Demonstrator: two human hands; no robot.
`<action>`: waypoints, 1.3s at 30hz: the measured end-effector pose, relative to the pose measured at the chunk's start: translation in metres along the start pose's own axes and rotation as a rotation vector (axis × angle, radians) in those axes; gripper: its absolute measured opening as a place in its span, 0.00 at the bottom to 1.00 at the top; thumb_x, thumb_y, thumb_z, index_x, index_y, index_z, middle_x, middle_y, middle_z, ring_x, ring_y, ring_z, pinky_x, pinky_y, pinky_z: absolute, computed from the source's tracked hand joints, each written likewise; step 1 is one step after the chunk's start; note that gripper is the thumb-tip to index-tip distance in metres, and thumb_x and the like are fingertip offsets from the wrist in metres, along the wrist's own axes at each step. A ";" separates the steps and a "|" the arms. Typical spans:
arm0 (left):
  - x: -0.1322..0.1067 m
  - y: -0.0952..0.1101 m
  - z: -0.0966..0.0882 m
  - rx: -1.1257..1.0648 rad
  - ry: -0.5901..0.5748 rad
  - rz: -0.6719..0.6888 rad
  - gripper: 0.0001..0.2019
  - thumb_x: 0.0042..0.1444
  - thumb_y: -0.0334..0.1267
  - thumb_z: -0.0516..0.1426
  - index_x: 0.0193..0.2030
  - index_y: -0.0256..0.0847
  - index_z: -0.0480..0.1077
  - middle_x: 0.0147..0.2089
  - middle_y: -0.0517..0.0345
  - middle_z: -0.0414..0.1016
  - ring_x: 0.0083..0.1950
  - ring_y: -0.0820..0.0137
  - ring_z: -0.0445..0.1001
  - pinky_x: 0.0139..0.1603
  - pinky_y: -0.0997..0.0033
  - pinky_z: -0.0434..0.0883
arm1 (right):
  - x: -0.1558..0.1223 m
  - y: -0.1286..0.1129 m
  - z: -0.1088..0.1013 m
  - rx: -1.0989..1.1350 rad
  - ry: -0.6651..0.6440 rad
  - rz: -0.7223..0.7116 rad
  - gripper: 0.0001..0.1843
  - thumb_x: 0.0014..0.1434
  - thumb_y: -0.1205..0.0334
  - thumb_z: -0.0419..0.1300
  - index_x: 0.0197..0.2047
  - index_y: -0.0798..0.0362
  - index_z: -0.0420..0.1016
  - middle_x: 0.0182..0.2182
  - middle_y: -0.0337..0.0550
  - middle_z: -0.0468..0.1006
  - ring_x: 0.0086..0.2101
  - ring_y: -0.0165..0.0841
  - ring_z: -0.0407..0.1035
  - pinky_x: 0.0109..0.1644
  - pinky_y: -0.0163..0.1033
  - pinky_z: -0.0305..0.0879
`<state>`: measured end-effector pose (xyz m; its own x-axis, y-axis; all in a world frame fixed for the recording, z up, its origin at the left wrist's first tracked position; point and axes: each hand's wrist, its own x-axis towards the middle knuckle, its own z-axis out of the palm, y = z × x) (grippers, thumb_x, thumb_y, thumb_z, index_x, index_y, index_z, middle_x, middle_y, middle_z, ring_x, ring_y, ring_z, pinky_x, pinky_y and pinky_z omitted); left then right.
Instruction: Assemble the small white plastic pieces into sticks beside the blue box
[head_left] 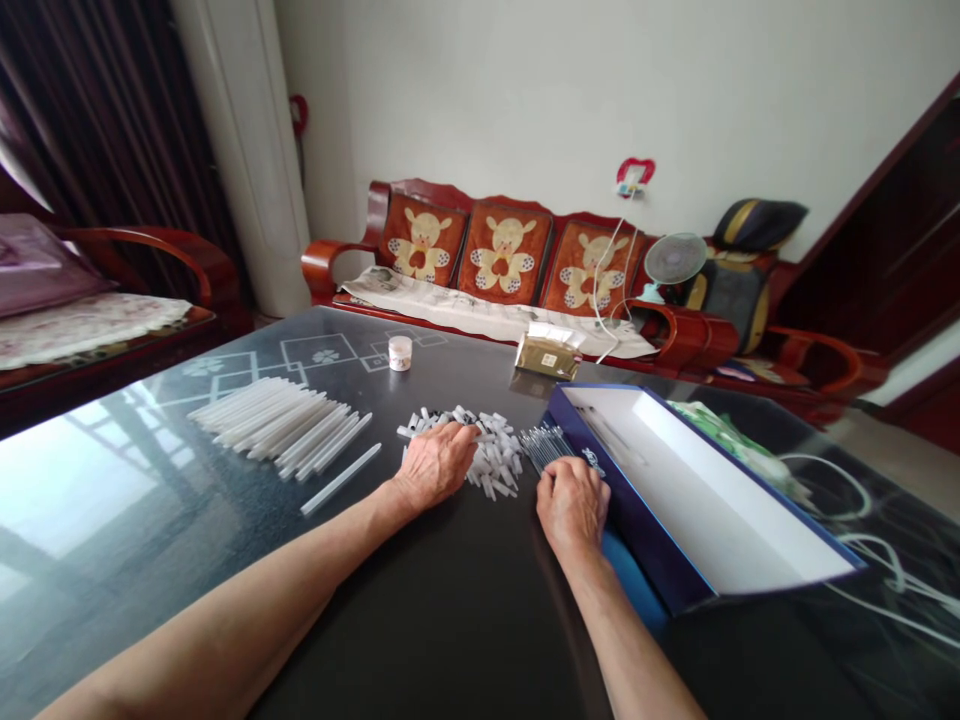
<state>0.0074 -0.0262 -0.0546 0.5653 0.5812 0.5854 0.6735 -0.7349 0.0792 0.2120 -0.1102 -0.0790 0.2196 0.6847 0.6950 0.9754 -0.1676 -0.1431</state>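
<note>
My left hand [435, 462] lies palm down on a heap of small white caps [491, 450], its fingers curled into the heap; what they grip is hidden. My right hand [574, 505] rests knuckles up beside a bundle of thin clear refills [544, 445], fingers bent down at the near end of the bundle and tucked out of sight. Just right of that hand stands a blue box with a white inside [705, 500]. A spread of long white tubes [277, 425] lies to the left on the dark glass table [450, 620].
A small white jar [400, 352] and a gold packet [549, 355] sit at the table's far side. Behind are a red wooden sofa with bear cushions [499, 255], a small fan [673, 262] and a white cable. One loose tube [341, 478] lies near my left forearm.
</note>
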 end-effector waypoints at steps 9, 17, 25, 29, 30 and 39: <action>0.001 -0.003 0.008 -0.004 -0.062 0.014 0.19 0.60 0.30 0.47 0.57 0.44 0.64 0.36 0.54 0.70 0.37 0.67 0.70 0.37 0.71 0.67 | 0.007 -0.010 0.000 0.349 0.145 -0.232 0.13 0.62 0.69 0.48 0.45 0.53 0.71 0.38 0.46 0.77 0.40 0.35 0.70 0.46 0.41 0.61; 0.000 0.002 0.003 -0.006 -0.098 0.059 0.22 0.60 0.31 0.47 0.60 0.48 0.62 0.33 0.56 0.67 0.33 0.69 0.68 0.33 0.72 0.66 | 0.006 -0.013 -0.002 0.378 0.103 -0.264 0.15 0.60 0.71 0.49 0.45 0.53 0.75 0.38 0.45 0.78 0.40 0.34 0.71 0.47 0.40 0.63; -0.001 0.004 -0.001 -0.008 -0.129 0.171 0.19 0.60 0.33 0.47 0.58 0.47 0.64 0.34 0.56 0.68 0.35 0.68 0.68 0.38 0.70 0.67 | 0.006 -0.017 -0.007 0.343 0.074 -0.293 0.14 0.61 0.70 0.51 0.43 0.52 0.76 0.37 0.44 0.78 0.39 0.33 0.70 0.47 0.41 0.59; -0.001 0.006 -0.004 -0.024 -0.121 0.189 0.16 0.63 0.39 0.46 0.53 0.46 0.68 0.33 0.56 0.68 0.35 0.69 0.68 0.36 0.72 0.65 | 0.006 -0.020 -0.011 0.297 0.056 -0.313 0.13 0.61 0.69 0.52 0.42 0.50 0.76 0.37 0.42 0.78 0.41 0.35 0.69 0.53 0.46 0.54; -0.001 0.006 -0.004 -0.028 -0.118 0.185 0.15 0.64 0.41 0.46 0.52 0.46 0.69 0.32 0.57 0.68 0.34 0.70 0.68 0.36 0.73 0.65 | 0.006 -0.021 -0.011 0.288 0.054 -0.315 0.13 0.61 0.69 0.52 0.42 0.49 0.76 0.37 0.42 0.78 0.42 0.35 0.68 0.54 0.47 0.53; -0.003 0.012 0.000 -0.042 -0.056 0.165 0.17 0.65 0.47 0.45 0.45 0.44 0.72 0.30 0.57 0.69 0.31 0.72 0.68 0.32 0.74 0.63 | 0.005 -0.026 -0.011 0.322 0.044 -0.351 0.13 0.62 0.70 0.51 0.41 0.50 0.76 0.36 0.43 0.78 0.40 0.35 0.69 0.47 0.43 0.59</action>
<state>0.0133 -0.0367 -0.0557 0.6929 0.4690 0.5477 0.5495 -0.8352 0.0200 0.1875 -0.1106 -0.0644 -0.1180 0.6290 0.7684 0.9483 0.3009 -0.1007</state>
